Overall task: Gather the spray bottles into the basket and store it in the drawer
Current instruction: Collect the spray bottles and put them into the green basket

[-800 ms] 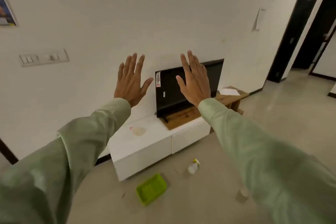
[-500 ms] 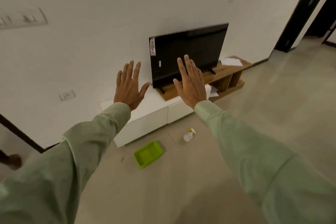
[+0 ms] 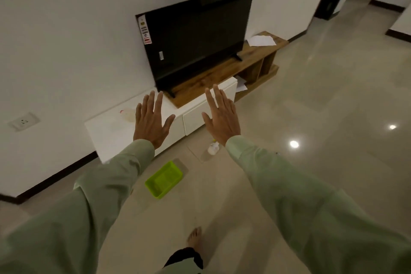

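Fingers on both hands are stretched out straight and slightly fanned, backs toward the camera, with nothing held: the left hand and the right hand hang side by side in the air in front of the white cabinet, each coming out of a pale green sleeve. One spray bottle lies on the floor just below the right wrist, a clear body with a white and yellow head, near the foot of the cabinet. To its near left, apart from it, sits the lime green basket, also on the floor, with nothing showing inside. A second, pale bottle rests on the cabinet top, partly hidden behind the left hand and too blurred to tell more. The drawer front in the cabinet between the hands looks closed. Further right, a dark television stands on a wooden shelf unit against the wall, with a sheet of paper on its far end. At the near edge a bare foot rests on the floor
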{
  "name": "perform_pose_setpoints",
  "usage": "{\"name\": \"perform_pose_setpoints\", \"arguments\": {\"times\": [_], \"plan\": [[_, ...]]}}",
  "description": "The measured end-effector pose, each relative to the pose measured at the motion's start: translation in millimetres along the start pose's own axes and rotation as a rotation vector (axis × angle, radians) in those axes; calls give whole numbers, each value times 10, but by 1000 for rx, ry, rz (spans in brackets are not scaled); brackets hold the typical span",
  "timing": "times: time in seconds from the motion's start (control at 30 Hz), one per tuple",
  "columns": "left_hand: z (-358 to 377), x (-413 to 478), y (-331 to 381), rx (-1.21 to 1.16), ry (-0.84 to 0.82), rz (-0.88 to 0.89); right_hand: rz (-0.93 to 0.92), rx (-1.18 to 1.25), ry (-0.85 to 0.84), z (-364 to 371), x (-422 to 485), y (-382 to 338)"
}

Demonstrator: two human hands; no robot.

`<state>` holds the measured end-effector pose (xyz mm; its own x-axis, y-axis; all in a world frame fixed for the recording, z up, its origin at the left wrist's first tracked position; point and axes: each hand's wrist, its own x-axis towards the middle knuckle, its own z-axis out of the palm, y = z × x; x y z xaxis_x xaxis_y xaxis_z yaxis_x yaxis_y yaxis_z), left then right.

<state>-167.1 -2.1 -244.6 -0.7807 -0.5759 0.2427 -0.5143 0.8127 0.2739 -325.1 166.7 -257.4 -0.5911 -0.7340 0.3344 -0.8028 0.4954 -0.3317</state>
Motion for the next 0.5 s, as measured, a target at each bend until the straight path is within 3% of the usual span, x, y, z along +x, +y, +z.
{"name": "perform_pose_setpoints", "arguments": {"times": [0.2,0.5], "plan": [[616,668,451,-55,-146,116,206,-24,-39,73,79,725],[1673,1413,1723,-89,-345,275,463,-48,-97,93,-94,2278]]}}
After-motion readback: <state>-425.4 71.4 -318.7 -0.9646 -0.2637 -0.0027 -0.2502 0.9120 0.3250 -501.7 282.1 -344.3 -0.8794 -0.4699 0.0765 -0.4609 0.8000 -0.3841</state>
